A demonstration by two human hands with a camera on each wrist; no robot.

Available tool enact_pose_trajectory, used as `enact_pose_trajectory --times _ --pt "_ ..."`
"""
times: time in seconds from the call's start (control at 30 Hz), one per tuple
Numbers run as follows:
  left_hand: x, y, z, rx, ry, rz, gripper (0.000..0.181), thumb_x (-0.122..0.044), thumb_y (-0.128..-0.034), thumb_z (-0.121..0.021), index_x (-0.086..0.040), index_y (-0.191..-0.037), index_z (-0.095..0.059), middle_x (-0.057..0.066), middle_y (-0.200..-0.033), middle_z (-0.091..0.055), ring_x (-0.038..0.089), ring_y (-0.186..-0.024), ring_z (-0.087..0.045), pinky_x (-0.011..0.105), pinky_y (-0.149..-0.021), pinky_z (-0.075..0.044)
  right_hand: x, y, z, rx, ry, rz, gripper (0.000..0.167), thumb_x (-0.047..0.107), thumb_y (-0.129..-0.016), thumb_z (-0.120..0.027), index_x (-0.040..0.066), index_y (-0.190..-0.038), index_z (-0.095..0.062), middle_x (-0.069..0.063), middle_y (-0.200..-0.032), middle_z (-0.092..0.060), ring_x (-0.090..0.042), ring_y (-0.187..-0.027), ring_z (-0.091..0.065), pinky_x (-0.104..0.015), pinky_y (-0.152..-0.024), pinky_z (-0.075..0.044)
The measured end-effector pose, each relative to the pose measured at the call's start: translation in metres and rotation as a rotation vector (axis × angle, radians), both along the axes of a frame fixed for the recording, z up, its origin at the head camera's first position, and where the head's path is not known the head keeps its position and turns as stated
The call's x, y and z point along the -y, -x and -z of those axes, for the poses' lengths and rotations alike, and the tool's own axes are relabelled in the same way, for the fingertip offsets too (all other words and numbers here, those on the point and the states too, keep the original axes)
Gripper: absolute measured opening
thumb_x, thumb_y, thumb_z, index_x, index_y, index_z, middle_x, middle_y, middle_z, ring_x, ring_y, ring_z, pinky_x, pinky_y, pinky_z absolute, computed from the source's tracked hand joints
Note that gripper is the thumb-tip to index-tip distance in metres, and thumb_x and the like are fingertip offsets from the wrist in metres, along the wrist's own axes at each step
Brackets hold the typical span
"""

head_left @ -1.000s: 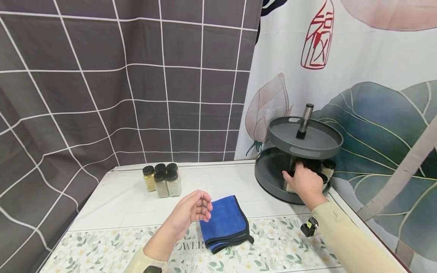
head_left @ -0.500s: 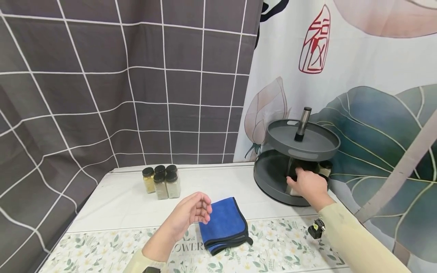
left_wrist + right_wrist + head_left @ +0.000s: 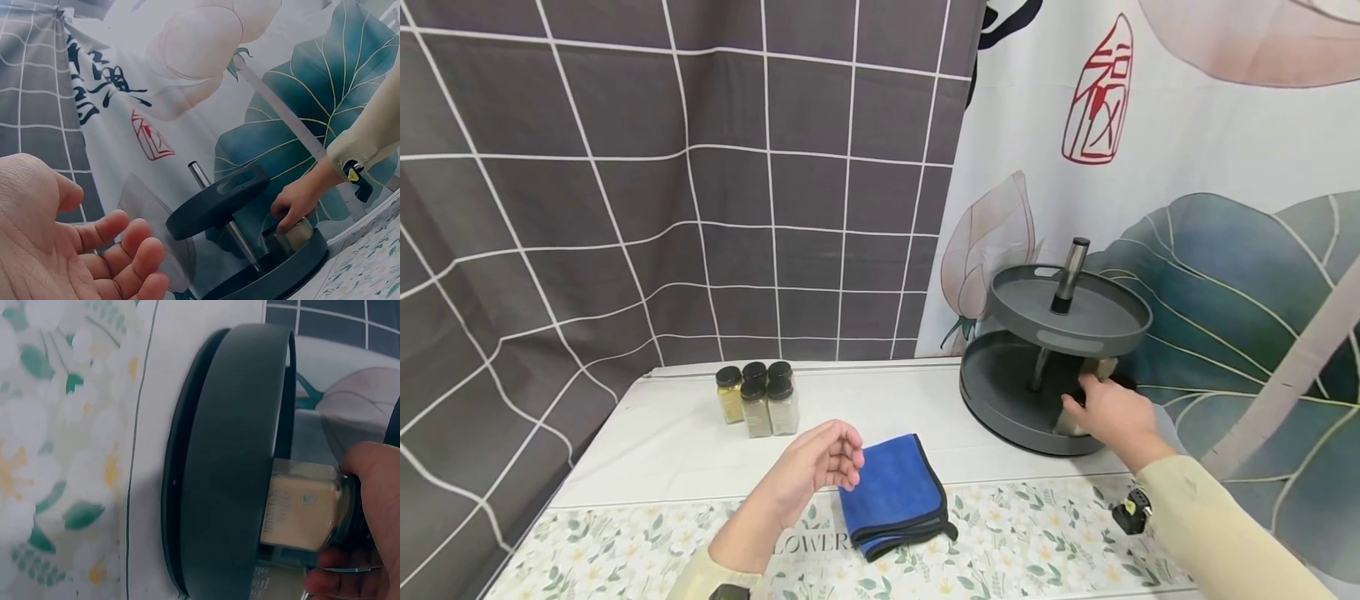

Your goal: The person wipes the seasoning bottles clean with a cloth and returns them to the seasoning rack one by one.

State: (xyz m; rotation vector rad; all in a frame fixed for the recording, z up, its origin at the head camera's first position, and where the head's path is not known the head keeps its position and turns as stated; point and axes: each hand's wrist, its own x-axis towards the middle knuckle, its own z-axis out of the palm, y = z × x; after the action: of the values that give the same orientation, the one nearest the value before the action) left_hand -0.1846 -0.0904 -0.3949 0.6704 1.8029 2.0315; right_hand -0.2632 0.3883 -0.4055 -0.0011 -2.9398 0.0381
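One square, dark-lidded jar (image 3: 300,509) of tan contents, upright, long axis near vertical, gripped at its lid by the right hand (image 3: 1116,417) within the lower tier of one grey two-tier tray (image 3: 1026,296), right of frame; five black-lidded jars (image 3: 757,414), left; one folded blue cloth (image 3: 891,483), lower centre; one left hand (image 3: 816,462), released, fingers loosely bent.

Five jars (image 3: 760,404) stood near the back left corner of the counter (image 3: 857,396), a two-tier rack (image 3: 1067,337) at its right edge (other jars (image 3: 303,509) were inside the lower tier (image 3: 988,417), rightward). The cloth (image 3: 891,487) lay between, farther forward.
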Motion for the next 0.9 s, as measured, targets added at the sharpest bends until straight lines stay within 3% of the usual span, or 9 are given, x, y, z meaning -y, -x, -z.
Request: enact_pose_trajectory --times 0.17,0.33,0.4,0.47,0.57,0.63,0.73,0.8,0.9 --pt "0.0 0.002 -0.001 -0.002 0.003 -0.015 0.04 -0.032 -0.112 -0.028 -0.001 -0.107 -0.054 0.005 -0.092 -0.061 0.015 -0.077 -0.061 0.027 -0.072 -0.055 -0.016 -0.006 -0.005 0.03 0.026 0.019 0.058 0.04 -0.097 -0.062 -0.008 -0.129 -0.053 -0.028 -0.1 -0.064 -0.042 -0.081 -0.064 -0.061 -0.063 -0.052" --pt "0.003 0.004 -0.003 -0.008 0.021 -0.04 0.038 -0.031 -0.1112 -0.03 -0.003 -0.106 -0.054 0.005 -0.092 -0.061 0.016 -0.077 -0.062 0.028 -0.072 -0.055 -0.022 -0.007 -0.008 0.064 0.033 0.051 0.069 0.04 -0.097 -0.062 -0.013 -0.137 -0.043 -0.04 -0.12 -0.053 -0.052 -0.094 -0.06 -0.064 -0.07 -0.052" --pt "0.006 0.004 -0.005 -0.021 0.042 -0.053 0.037 -0.03 -0.111 -0.032 -0.002 -0.106 -0.054 0.006 -0.093 -0.061 0.016 -0.078 -0.062 0.029 -0.074 -0.056 -0.02 -0.009 -0.008 0.055 0.044 0.067 0.074 0.041 -0.097 -0.062 -0.014 -0.14 -0.04 -0.044 -0.127 -0.045 -0.057 -0.102 -0.055 -0.067 -0.075 -0.05" --pt "0.012 0.005 -0.007 -0.048 0.076 -0.1 0.037 -0.028 -0.1105 -0.035 0.003 -0.107 -0.055 0.007 -0.093 -0.061 0.018 -0.079 -0.063 0.031 -0.076 -0.057 -0.014 -0.012 -0.006 -0.006 0.039 0.074 0.075 0.041 -0.095 -0.064 -0.015 -0.139 -0.041 -0.044 -0.129 -0.041 -0.06 -0.108 -0.049 -0.07 -0.08 -0.046" --pt "0.028 0.012 -0.009 -0.081 0.14 -0.292 0.03 -0.02 -0.1082 -0.044 0.008 -0.109 -0.055 0.01 -0.094 -0.062 0.021 -0.082 -0.063 0.033 -0.078 -0.058 0.005 -0.018 -0.004 -0.196 -0.011 0.033 0.063 0.036 -0.092 -0.068 -0.013 -0.127 -0.05 -0.04 -0.12 -0.045 -0.059 -0.105 -0.047 -0.071 -0.081 -0.043" --pt "0.043 0.023 -0.01 -0.112 0.214 -0.481 0.025 -0.015 -0.1055 -0.049 0.007 -0.113 -0.057 0.012 -0.098 -0.064 0.025 -0.088 -0.063 0.035 -0.081 -0.057 0.023 -0.022 -0.001 -0.341 -0.049 -0.05 0.049 0.031 -0.089 -0.072 -0.009 -0.112 -0.057 -0.035 -0.11 -0.052 -0.056 -0.096 -0.051 -0.068 -0.076 -0.044" --pt "0.067 0.046 -0.006 -0.191 0.38 -0.734 0.023 -0.012 -0.1032 -0.052 0.0 -0.121 -0.061 0.015 -0.112 -0.064 0.03 -0.104 -0.061 0.041 -0.092 -0.054 0.059 -0.027 0.006 -0.442 -0.056 -0.216 0.031 0.027 -0.086 -0.074 0.0 -0.095 -0.06 -0.025 -0.098 -0.059 -0.047 -0.085 -0.057 -0.06 -0.069 -0.048" --pt "0.079 0.062 -0.002 -0.283 0.528 -0.817 0.028 -0.011 -0.1021 -0.053 -0.002 -0.128 -0.061 0.018 -0.126 -0.06 0.036 -0.117 -0.055 0.05 -0.101 -0.047 0.087 -0.031 0.013 -0.422 -0.036 -0.338 0.026 0.028 -0.085 -0.075 0.006 -0.091 -0.061 -0.018 -0.097 -0.061 -0.04 -0.083 -0.059 -0.055 -0.069 -0.051" --pt "0.091 0.082 0.009 -0.428 0.767 -0.836 0.036 -0.012 -0.1002 -0.054 -0.002 -0.134 -0.059 0.024 -0.138 -0.052 0.044 -0.127 -0.046 0.06 -0.106 -0.039 0.132 -0.039 0.024 -0.338 -0.005 -0.484 0.025 0.034 -0.085 -0.075 0.014 -0.09 -0.061 -0.007 -0.098 -0.061 -0.029 -0.086 -0.06 -0.046 -0.072 -0.053"
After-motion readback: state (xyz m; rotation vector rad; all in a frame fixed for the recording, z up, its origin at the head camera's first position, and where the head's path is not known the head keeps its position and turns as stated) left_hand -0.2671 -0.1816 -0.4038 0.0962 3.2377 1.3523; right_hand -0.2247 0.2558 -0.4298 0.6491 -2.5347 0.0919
